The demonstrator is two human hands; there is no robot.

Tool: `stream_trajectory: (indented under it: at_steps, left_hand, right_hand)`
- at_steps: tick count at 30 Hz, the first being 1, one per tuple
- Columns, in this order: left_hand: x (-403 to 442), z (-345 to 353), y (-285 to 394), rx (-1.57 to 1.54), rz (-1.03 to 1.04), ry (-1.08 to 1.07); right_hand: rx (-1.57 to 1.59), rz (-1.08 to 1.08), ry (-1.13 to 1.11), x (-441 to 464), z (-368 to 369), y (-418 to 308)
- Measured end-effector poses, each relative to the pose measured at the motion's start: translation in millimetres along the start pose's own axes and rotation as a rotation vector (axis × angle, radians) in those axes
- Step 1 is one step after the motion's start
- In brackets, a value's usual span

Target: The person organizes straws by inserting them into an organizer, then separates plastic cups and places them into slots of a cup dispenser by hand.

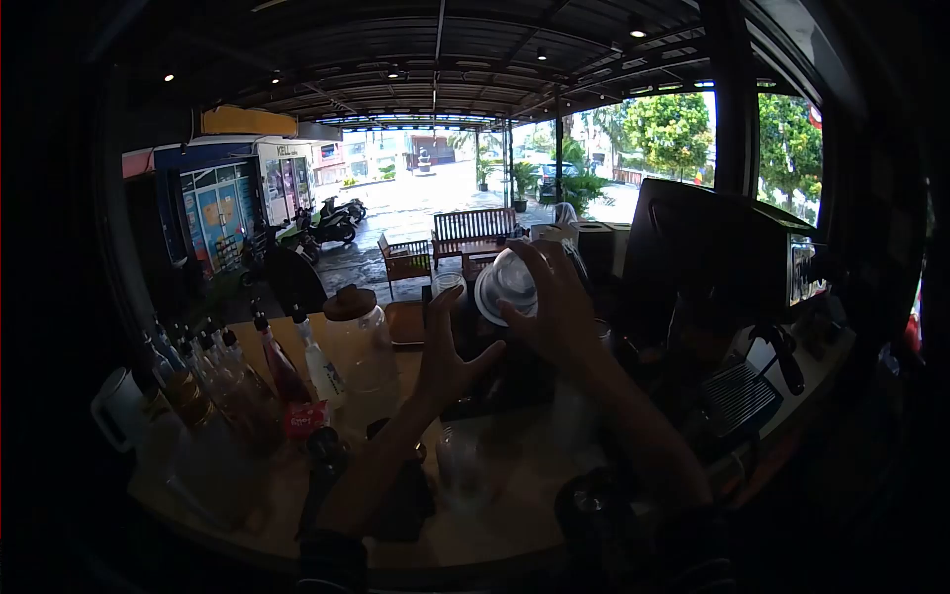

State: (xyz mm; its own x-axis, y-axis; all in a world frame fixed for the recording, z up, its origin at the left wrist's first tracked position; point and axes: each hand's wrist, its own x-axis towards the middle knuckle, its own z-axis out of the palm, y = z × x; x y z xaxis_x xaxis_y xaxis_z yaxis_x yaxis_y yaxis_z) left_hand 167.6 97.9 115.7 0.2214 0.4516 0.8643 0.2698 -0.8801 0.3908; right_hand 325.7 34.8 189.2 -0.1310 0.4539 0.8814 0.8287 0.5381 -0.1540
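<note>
Raised over the counter, my right hand (554, 312) grips a clear plastic dome lid (505, 285), its wide rim tilted toward the lower left. My left hand (448, 356) is to the left of the lid, thumb and fingers spread apart with nothing between them. Behind its fingertips shows a clear cup (448, 283); whether they touch it I cannot tell. Below, between my forearms, a clear plastic cup (462, 465) stands on the wooden counter (500, 540). A large clear jar with a brown lid (354, 342) is left of my left hand.
Several syrup bottles (280, 361) crowd the left side beside a red packet (307, 420) and a white pitcher (121, 408). To the right stand a dark machine (717, 247) and a slatted drip tray (742, 398). A brown tray (406, 323) lies behind my left hand.
</note>
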Motion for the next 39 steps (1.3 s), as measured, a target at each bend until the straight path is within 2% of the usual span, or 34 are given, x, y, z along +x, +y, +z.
stream_trajectory:
  at_steps: [3, 5, 6, 7, 9, 13, 14, 18, 20, 24, 26, 30, 33, 35, 39]
  left_hand:
    - [10.5, 30.0, -36.7, 0.099, -0.056, -0.024]
    - [16.7, 48.3, -67.9, 0.106, -0.062, -0.199]
    - [17.3, 51.8, -76.0, 0.280, -0.001, -0.234]
    - [18.0, 55.5, -83.9, 0.278, 0.008, -0.228]
    - [19.3, 60.5, -96.4, 0.598, 0.093, -0.343]
    - [20.6, 54.5, -82.5, 0.625, 0.084, -0.398]
    - [21.4, 54.1, -87.8, 0.603, 0.053, -0.439]
    - [19.3, 48.9, -76.2, 0.644, 0.063, -0.446]
    - [18.2, 50.3, -78.3, 0.628, 0.096, -0.411]
    - [18.4, 48.1, -72.9, 0.623, 0.124, -0.383]
    - [16.8, 49.5, -74.4, 0.637, 0.146, -0.360]
    - [15.9, 49.7, -76.4, 0.611, 0.103, -0.375]
    - [15.9, 50.3, -77.5, 0.598, 0.095, -0.383]
    - [13.8, 50.8, -79.1, 0.598, 0.164, -0.309]
    - [12.7, 52.1, -77.6, 0.622, 0.150, -0.312]
  right_hand:
    - [-0.068, 0.045, 0.061, 31.7, 10.5, 47.1]
    - [-0.066, 0.080, 0.066, 45.8, 18.9, 70.4]
    - [-0.107, 0.109, 0.041, 51.6, 21.2, 79.1]
    - [-0.149, 0.138, 0.019, 57.4, 24.2, 89.5]
    - [-0.179, 0.127, 0.006, 66.4, 35.1, 118.9]
    - [-0.188, 0.165, -0.064, 67.5, 49.7, 162.7]
    - [-0.223, 0.096, -0.037, 67.6, 55.4, 174.1]
    - [-0.199, 0.096, -0.072, 75.3, 71.8, 198.0]
    - [-0.256, 0.257, -0.242, 82.9, 66.4, 193.2]
    - [-0.271, 0.200, -0.200, 90.4, 72.5, 212.7]
    - [-0.220, 0.164, -0.286, 92.2, 80.7, 232.4]
    - [-0.167, 0.210, -0.337, 83.0, 74.7, 216.8]
    - [-0.253, 0.277, -0.457, 80.7, 78.5, 222.0]
    - [-0.213, 0.389, -0.468, 80.0, 78.3, 220.8]
    - [-0.238, 0.371, -0.539, 80.5, 70.8, 211.8]
